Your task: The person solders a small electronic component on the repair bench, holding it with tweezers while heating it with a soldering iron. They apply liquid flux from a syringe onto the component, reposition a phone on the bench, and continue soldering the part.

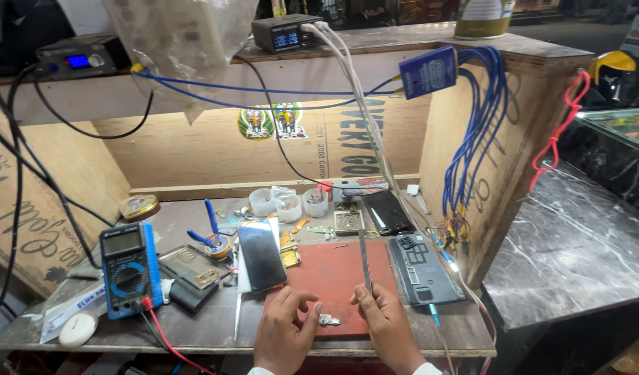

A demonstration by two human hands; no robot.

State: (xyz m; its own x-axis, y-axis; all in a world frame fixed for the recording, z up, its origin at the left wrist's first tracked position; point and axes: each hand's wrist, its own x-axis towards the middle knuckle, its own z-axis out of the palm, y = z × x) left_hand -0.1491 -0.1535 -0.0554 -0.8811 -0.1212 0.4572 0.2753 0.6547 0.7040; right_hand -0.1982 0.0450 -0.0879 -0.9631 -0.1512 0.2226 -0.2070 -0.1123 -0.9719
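Lying at the left of a cluttered wooden workbench [194, 333], a blue multimeter [128, 267] is being seen with its red lead trailing off the front edge, and a white oval puck [77, 328] is being left just beside it. Further right, a dark smartphone [261, 255] is being rested face up across other parts, at the corner of a red work mat [333, 267].

On the near edge of that mat, a small metal component [328, 320] is being steadied by the left hand [284, 330], whose fingertips are being kept curled and nearly together, touching or just beside the part; whether it is actually being pinched cannot be told from this angle. The piece is being judged very light, stiff and fragile, easily flicked away, and best taken by its edges with fingertips or a fine tool.

A thin metal tool [364, 260], probably tweezers or a slim pry blade, is being held upright by the right hand [385, 319], thumb and fingers closed firmly on its lower end. It is being judged rigid, smooth and somewhat slippery, best gripped low for control.

To the right, an opened phone back [422, 269] is being left with its inner frame exposed, and a bundle of blue wires [472, 139] is being hung from a blue box [428, 71] on the plywood side wall.
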